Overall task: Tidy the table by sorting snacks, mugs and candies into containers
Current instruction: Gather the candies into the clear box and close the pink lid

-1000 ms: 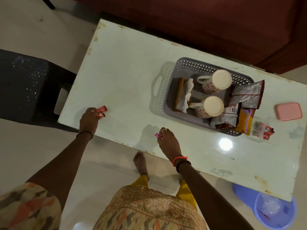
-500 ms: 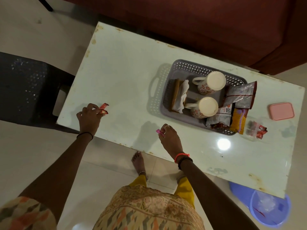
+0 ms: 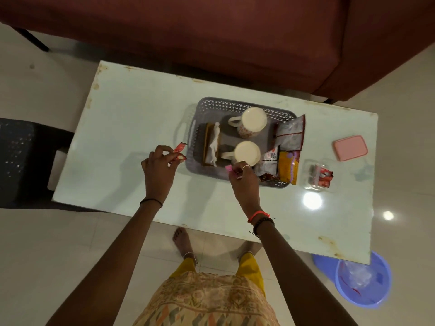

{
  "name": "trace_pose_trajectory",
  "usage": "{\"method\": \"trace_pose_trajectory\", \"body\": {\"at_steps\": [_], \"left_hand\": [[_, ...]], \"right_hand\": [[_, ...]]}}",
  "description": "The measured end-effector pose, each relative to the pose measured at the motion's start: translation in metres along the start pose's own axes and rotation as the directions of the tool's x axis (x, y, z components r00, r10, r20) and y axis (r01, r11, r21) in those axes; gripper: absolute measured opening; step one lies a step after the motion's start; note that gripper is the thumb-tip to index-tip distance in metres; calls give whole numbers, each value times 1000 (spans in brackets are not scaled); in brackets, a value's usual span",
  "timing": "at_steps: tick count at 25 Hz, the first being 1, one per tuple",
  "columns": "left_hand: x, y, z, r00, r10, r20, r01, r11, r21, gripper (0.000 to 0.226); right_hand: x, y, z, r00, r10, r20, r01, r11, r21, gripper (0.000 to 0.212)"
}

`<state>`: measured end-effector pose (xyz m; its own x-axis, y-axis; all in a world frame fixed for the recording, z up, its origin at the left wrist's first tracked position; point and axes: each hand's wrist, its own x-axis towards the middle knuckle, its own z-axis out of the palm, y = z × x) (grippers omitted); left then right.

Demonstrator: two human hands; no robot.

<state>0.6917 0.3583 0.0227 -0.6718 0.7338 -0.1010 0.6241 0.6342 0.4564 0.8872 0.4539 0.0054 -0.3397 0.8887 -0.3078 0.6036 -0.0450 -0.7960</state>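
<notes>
Just then, the left hand [image 3: 158, 171] pinched a red candy wrapper [image 3: 179, 151] between its fingers [image 3: 170, 153], held above the table [image 3: 131, 128] just beside the grey basket's [image 3: 240, 105] left wall. The right hand [image 3: 244, 182] gripped a small pink candy [image 3: 228, 168] in closed fingers [image 3: 242, 166] over the basket's near edge, close to the nearer mug [image 3: 247, 153]. A clear tub of candies [image 3: 317, 175] stood towards the table's right edge.

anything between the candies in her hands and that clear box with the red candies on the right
Yes. The grey basket with its mugs and snack packets lies between both hands and the clear container. She would have to carry the candies over or around it.
</notes>
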Motion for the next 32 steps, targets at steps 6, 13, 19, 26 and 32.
{"method": "trace_pose_trajectory", "body": {"at_steps": [6,13,19,26,32], "left_hand": [[-4,118,40,988,139,70,-130,984,-118,18],[-13,241,105,913,374,161,-337,917,-215,17],[-31,298,163,830,482,281,-435,874,-216,15],[-33,324,211,773,385,505,-418,907,-52,25],[-33,339,231,772,365,521,-435,900,15,25]], "right_hand": [[19,47,-108,972,113,-204,-99,992,78,17],[30,126,-206,871,270,-411,-202,959,200,12],[43,174,-226,910,303,-282,-289,953,89,20],[50,189,-242,896,304,-323,-276,952,130,20],[55,198,-253,890,306,-337,-277,952,132,20]]}}
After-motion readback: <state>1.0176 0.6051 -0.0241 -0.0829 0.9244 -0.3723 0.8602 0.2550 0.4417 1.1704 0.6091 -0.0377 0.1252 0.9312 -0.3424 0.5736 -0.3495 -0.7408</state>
